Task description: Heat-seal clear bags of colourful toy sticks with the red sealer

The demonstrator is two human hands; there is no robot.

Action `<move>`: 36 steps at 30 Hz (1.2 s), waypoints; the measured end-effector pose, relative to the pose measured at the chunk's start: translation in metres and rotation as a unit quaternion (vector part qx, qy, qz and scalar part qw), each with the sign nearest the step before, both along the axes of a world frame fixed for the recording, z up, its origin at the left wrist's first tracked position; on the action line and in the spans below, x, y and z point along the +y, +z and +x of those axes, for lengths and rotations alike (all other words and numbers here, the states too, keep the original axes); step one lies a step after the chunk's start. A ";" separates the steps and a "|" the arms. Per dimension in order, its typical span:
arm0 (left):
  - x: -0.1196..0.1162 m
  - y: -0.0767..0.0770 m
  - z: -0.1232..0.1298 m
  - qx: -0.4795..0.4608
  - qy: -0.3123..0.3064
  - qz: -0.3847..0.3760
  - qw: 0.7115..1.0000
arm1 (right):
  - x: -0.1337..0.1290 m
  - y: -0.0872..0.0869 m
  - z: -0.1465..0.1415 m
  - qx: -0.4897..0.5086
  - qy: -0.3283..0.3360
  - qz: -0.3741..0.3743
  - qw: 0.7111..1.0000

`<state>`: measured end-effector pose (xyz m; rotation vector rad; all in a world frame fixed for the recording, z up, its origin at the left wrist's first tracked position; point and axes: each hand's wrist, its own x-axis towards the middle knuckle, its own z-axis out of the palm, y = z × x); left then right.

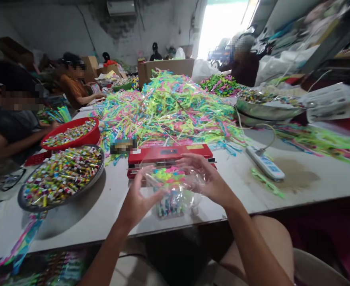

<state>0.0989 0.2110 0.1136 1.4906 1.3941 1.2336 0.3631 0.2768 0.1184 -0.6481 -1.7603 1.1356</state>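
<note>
Between my hands is a clear plastic bag point(170, 198) filled with small bright pieces in yellow-green, pink and blue. My left hand point(140, 194) grips the bag's left side, thumb toward the middle. On the right side, my right hand point(206, 176) has its fingers curled round the loose, crinkled plastic. Just behind the bag stands a red bag sealer point(169, 153) with a small display on top; the bag's upper part overlaps its front edge. What exactly the small pieces are is blurred.
A tall heap of neon strips point(175, 107) covers the table's middle. To the left are a metal bowl point(63, 174) of small colourful tubes and a red basin point(73, 133). A white power strip point(264, 163) and a metal basin point(264, 107) lie right. Several people sit around the table.
</note>
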 end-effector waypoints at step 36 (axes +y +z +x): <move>0.050 0.030 -0.056 -0.116 -0.068 0.089 0.987 | 0.024 0.047 0.040 0.009 -0.078 0.029 0.996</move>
